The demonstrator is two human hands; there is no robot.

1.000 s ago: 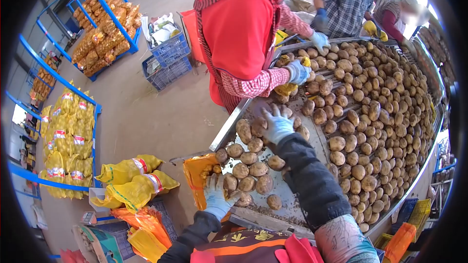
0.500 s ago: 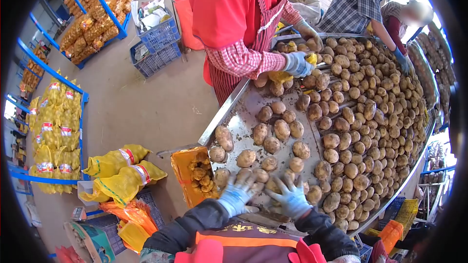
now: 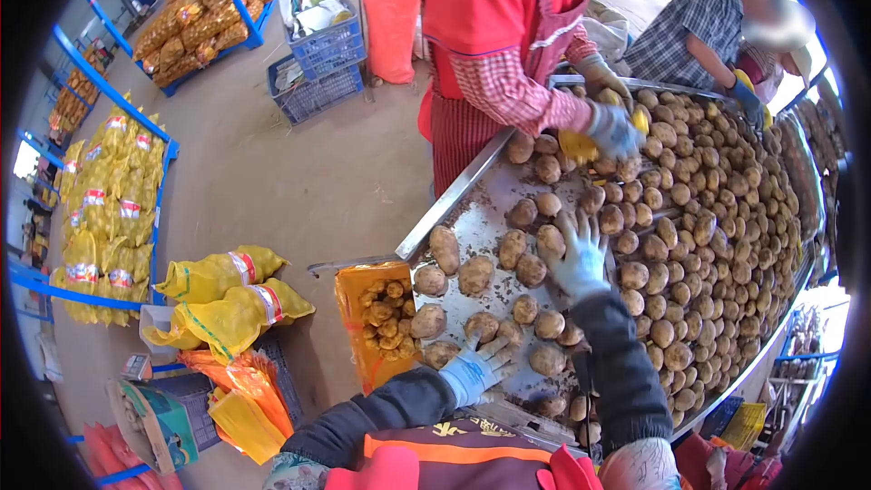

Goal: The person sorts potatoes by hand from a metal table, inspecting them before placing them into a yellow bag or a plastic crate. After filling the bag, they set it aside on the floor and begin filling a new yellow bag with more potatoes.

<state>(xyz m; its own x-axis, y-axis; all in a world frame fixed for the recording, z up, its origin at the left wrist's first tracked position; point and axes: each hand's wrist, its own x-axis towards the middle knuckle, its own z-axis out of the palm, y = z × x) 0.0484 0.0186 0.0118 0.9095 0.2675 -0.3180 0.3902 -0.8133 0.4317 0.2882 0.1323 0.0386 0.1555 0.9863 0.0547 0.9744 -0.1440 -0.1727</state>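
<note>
My left hand, in a light blue glove, lies with its fingers spread near the front of the metal sorting table. Its fingertips are at a potato. Farther forward, my right hand reaches over the table with the fingers apart, beside a potato that it seems to touch. Several loose brown potatoes lie between and around my hands. A large potato pile covers the right side of the table.
An orange bag of small potatoes hangs at the table's left edge. Across the table, a person's gloved hand handles potatoes and something yellow. Filled yellow mesh bags lie on the floor at left; blue crates stand behind.
My right hand has moved forward across the table, away from my body. My left hand has shifted slightly right, still low. The whole view has turned a little, and some loose potatoes have shifted.
</note>
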